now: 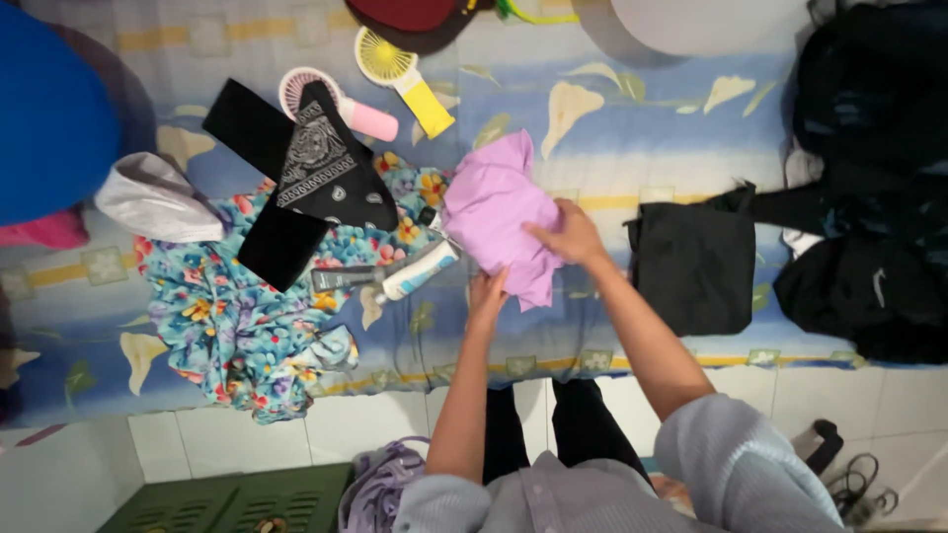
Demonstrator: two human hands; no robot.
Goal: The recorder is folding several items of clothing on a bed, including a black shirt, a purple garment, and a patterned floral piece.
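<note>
Lilac garment (pixel 494 212) crumpled on the bed (pixel 612 138), right hand (pixel 568 237) flat on top gripping its fabric, left hand (pixel 486 293) pinching its lower edge, black bag (pixel 696 262) just beside, floral cloth (pixel 237 316) to the left.

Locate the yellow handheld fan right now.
In the head view the yellow handheld fan lies near the top, left of centre, on the patterned bed sheet, just right of the pink fan and above the lilac cloth under both hands.
</note>
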